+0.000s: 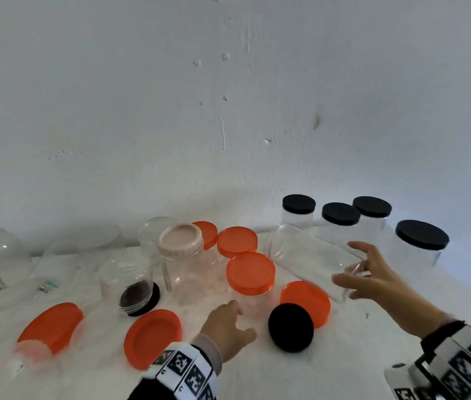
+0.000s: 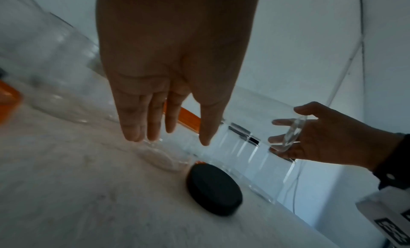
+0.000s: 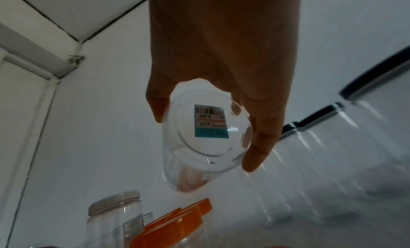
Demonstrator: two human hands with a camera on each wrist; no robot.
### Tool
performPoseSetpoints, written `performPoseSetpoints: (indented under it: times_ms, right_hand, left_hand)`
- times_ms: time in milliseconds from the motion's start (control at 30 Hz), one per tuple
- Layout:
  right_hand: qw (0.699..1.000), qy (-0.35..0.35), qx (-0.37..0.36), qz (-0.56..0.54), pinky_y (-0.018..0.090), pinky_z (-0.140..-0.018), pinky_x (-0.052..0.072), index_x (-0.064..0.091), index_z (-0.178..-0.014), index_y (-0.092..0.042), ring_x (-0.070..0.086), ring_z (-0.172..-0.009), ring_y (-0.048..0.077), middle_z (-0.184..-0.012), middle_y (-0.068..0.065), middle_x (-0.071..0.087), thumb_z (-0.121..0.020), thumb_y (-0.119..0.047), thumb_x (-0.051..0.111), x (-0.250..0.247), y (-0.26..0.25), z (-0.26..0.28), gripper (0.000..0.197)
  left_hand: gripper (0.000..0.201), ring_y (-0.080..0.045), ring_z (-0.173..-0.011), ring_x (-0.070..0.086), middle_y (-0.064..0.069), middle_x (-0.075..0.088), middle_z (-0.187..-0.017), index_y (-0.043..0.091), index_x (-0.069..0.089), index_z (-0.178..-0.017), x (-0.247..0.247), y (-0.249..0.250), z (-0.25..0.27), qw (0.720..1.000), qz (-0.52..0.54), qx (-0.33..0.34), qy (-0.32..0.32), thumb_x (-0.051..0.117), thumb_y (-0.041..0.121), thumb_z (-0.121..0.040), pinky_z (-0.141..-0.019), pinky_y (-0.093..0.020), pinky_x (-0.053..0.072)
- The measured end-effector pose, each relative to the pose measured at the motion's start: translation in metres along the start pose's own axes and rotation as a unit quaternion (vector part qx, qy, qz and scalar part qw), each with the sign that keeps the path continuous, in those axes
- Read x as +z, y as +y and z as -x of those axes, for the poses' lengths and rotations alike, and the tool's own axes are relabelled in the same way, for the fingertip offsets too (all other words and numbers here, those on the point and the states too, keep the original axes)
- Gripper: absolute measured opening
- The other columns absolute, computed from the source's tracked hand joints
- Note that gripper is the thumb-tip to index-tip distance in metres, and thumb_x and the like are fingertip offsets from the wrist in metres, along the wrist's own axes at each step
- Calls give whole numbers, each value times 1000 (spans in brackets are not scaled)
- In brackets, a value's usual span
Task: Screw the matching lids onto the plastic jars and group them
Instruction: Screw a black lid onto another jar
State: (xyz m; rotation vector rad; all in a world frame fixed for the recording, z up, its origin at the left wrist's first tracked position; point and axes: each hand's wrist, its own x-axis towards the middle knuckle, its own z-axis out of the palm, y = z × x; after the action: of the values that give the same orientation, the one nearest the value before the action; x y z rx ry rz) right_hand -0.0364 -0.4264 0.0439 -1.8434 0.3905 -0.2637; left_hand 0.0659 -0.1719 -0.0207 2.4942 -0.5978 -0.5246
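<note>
Right wrist view is showing what the head view is not: a barcode sticker (image 3: 211, 123) on the base of the clear jar (image 3: 199, 143) I am holding tilted off the bench, my right hand (image 3: 221, 73) wrapping its base with thumb and fingers curled round the rim. In the head view that jar (image 1: 312, 258) is pointing its open mouth away towards the wall, just in front of four black-lidded jars (image 1: 341, 223) standing grouped at the far right. My left hand (image 1: 225, 330) is hovering with fingers straight and apart, holding nothing, beside an orange-lidded jar (image 1: 251, 280). A loose black lid (image 1: 291, 327) is lying on the bench (image 1: 286, 376) between my hands, partly covering a loose orange lid (image 1: 306, 298). Uncapped jars and more orange lids are crowding the left.
</note>
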Motion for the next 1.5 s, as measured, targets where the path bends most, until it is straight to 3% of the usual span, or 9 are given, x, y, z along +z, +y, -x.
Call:
performPoseSetpoints:
  times_ms: [100, 267, 467, 600, 767, 967, 1167, 1367, 1500]
  right_hand:
    - [998, -34, 30, -47, 39, -76, 56, 53, -123, -31, 64, -83, 27, -91, 18, 55, -58, -34, 79, -11, 14, 14, 70]
    - [994, -8, 66, -90, 39, -79, 50, 59, -114, -15, 63, -76, 22, -83, 13, 63, -74, -24, 74, -15, 38, 27, 44]
    - [973, -9, 121, -197, 42, -79, 51, 54, -102, -1, 59, -76, 30, -85, 18, 66, -56, -34, 76, -18, 51, 41, 60]
    - [964, -69, 152, -205, 43, -85, 53, 53, -117, -7, 63, -78, 28, -90, 14, 64, -60, -13, 82, -19, 62, 44, 64]
    - [959, -140, 159, -188, 34, -81, 55, 48, -125, -22, 63, -87, 24, -86, 6, 55, -55, -17, 81, -9, 69, 50, 77]
    - [972, -215, 91, -10, 26, -81, 52, 43, -126, -30, 60, -102, 21, -118, 6, 54, -45, -24, 88, 17, 63, 42, 92]
    - [951, -279, 35, 128, 17, -85, 46, 29, -130, -37, 49, -112, 3, -121, -11, 51, -52, -27, 91, 59, 54, 23, 101]
    - [928, -301, 2, 222, 25, -103, 42, 0, -150, -20, 47, -123, 12, -132, -2, 49, -61, -30, 89, 97, 43, 10, 126]
    - [921, -309, 0, 239, 28, -108, 39, -17, -150, -17, 44, -130, 16, -142, 3, 44, -65, -31, 87, 115, 39, 8, 136]
  left_hand:
    - [54, -18, -119, 46, -2, 47, -132, 17, 43, -129, 20, 27, -4, 997, -30, 63, -35, 61, 41, -84, -100, -27, 38]
    - [82, -24, -138, 25, -2, 21, -152, 16, 14, -149, 45, 51, -15, 986, -113, 115, -44, 59, 40, -85, -112, -33, 26]
    - [92, -33, -142, 16, -9, 0, -157, 20, -5, -150, 54, 56, -29, 970, -203, 90, -95, 58, 43, -87, -114, -43, 23]
    - [89, -33, -136, 24, -10, 13, -152, 20, 3, -149, 58, 55, -31, 966, -228, 79, -91, 60, 42, -85, -110, -43, 31]
    - [94, -27, -134, 29, -7, 27, -145, 23, 11, -148, 44, 42, -22, 985, -140, 66, -82, 65, 50, -76, -110, -39, 31]
    - [78, -11, -112, 51, 7, 50, -123, 26, 31, -139, -8, 8, 7, 996, 17, 87, -22, 67, 54, -75, -94, -25, 44]
    - [49, 5, -103, 57, 23, 59, -107, 47, 46, -104, -52, -11, 36, 989, 102, 94, 46, 62, 66, -62, -82, -12, 46]
    - [37, 22, -96, 52, 28, 62, -101, 50, 49, -96, -71, -11, 50, 975, 165, 102, 112, 64, 61, -64, -70, -1, 41]
    - [45, 24, -101, 49, 39, 59, -103, 51, 50, -98, -72, -4, 58, 970, 175, 124, 110, 69, 69, -62, -72, 4, 39]
